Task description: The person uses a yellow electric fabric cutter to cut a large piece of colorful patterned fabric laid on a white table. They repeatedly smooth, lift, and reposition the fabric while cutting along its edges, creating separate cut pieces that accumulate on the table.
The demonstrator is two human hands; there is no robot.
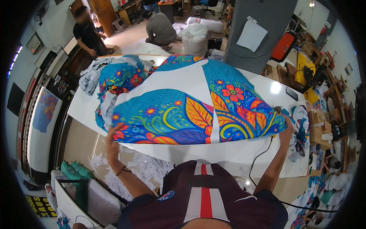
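Note:
A large printed fabric [164,114], teal with orange leaves and bright flowers and white unprinted strips, spreads over a white table [171,150]. My left hand [114,139] holds its near left edge, fingers bent at the border. At the opposite end, my right hand [286,128] grips the near right corner, its fingers partly hidden by the cloth. Just beyond the right hand sits a small dark metallic device [277,109], too small to make out. A black cord [261,153] runs from beneath that corner off the table's near edge.
Bunched printed cloth [122,74] lies at the table's far left, fabric scraps [299,133] at its right end. A phone [292,94] rests far right. A grey pillar [253,34] stands behind the table. Two people [162,29] [88,34] are beyond. White scraps [141,168] litter the floor.

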